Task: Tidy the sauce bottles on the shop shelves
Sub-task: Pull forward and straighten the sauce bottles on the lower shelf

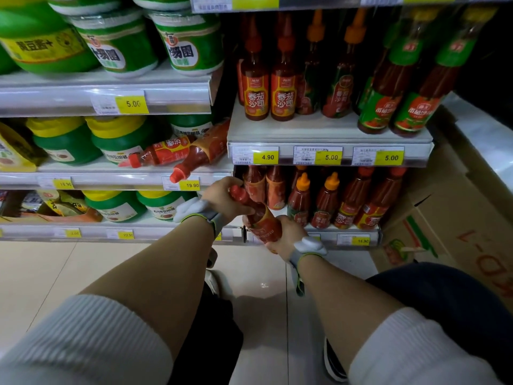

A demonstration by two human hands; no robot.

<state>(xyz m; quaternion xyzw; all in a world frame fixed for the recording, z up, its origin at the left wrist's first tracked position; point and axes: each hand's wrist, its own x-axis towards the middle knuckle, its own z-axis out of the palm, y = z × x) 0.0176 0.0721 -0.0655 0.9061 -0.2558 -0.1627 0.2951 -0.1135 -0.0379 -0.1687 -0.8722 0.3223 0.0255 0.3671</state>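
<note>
Both my hands hold one red ketchup bottle (262, 218) tilted in front of the lowest right shelf (347, 234). My left hand (224, 200) wraps its neck below the red cap, and my right hand (284, 236) grips its base. Behind it, several red sauce bottles (324, 201) stand upright on that shelf. Two more red bottles lie on their sides on the middle left shelf: a small one (161, 154) and a larger one (200, 157) whose cap hangs over the shelf edge. Upright ketchup bottles (283, 90) fill the upper right shelf.
Green tubs of bean paste (119, 143) crowd the left shelves. A cardboard box (458, 218) stands on the floor to the right of the shelving. Pale floor tiles (111, 268) lie below, with my knees and shoes near the bottom of the view.
</note>
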